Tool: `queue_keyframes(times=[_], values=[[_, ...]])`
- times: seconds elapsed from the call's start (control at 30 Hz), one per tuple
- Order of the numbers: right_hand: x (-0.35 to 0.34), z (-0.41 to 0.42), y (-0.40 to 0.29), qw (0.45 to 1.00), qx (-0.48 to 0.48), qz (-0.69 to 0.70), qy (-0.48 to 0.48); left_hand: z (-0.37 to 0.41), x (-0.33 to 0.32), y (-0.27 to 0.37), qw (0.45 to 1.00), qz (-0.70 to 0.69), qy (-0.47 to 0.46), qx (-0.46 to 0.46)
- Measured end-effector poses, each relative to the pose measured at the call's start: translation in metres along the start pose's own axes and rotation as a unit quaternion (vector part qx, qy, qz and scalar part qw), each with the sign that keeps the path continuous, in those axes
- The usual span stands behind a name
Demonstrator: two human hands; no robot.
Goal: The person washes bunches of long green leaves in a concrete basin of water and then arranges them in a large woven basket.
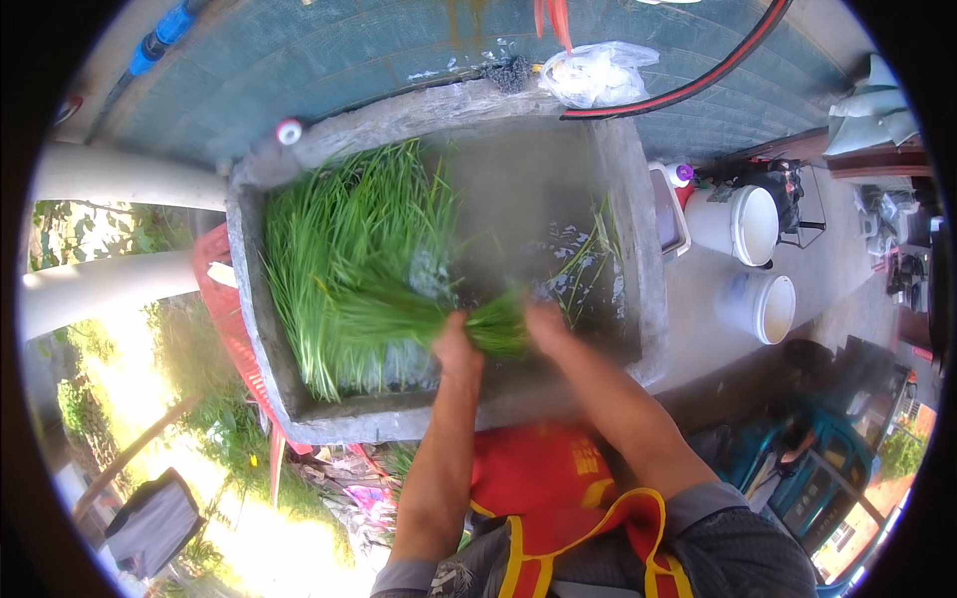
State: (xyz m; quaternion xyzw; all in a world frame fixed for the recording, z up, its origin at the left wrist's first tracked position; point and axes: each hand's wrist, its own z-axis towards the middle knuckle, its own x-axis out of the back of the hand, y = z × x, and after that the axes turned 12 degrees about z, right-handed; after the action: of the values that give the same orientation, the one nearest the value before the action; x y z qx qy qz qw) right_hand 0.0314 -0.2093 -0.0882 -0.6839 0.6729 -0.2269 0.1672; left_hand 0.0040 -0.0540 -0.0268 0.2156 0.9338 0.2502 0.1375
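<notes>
Across the wash basin, my left hand (457, 347) is closed around a bunch of long green leaves (389, 306), which look like garlic chives. My right hand (546, 323) is at the right end of that bunch; blur hides how its fingers lie. More of the same chives (351, 217) fill the left half of the rough concrete basin (654, 299), partly in water. Loose stalks (587, 261) and pale scraps float in the murky water (516, 172) on the right.
A black hose (703, 82) with a red stripe and a clear plastic bag (598, 75) rest at the back rim. Two white buckets (755, 224) (774, 308) stand to the right. A red plastic crate (232, 314) is left of the basin. Teal chairs (822, 471) are at lower right.
</notes>
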Motion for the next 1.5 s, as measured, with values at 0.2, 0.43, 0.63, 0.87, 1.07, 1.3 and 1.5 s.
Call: queue_keyframes(times=[0.2,0.43,0.63,0.87,1.07,1.3,1.5], values=[[0.017,-0.007,-0.007,0.921,-0.255,0.284,-0.08,-0.002,-0.008,0.019,0.994,-0.02,-0.04,0.097],[0.012,-0.044,-0.06,0.898,-0.112,0.359,-0.23,0.023,0.013,0.009,0.998,0.026,0.052,0.026],[0.002,0.02,0.013,0.936,0.082,-0.341,-0.027,0.007,-0.004,0.014,0.997,0.014,0.081,-0.001],[-0.002,-0.034,-0.02,0.973,-0.103,0.103,-0.178,0.01,0.002,0.017,0.986,-0.022,0.094,-0.133],[-0.015,-0.045,-0.024,0.993,0.061,0.045,-0.09,0.003,-0.005,0.014,0.984,0.047,0.047,-0.168],[-0.011,-0.08,-0.077,0.97,-0.161,0.104,-0.151,0.02,0.013,0.029,0.996,-0.069,-0.011,0.057],[-0.019,-0.059,-0.081,0.996,0.032,0.032,-0.079,0.029,0.028,0.019,0.999,-0.03,-0.006,0.035]])
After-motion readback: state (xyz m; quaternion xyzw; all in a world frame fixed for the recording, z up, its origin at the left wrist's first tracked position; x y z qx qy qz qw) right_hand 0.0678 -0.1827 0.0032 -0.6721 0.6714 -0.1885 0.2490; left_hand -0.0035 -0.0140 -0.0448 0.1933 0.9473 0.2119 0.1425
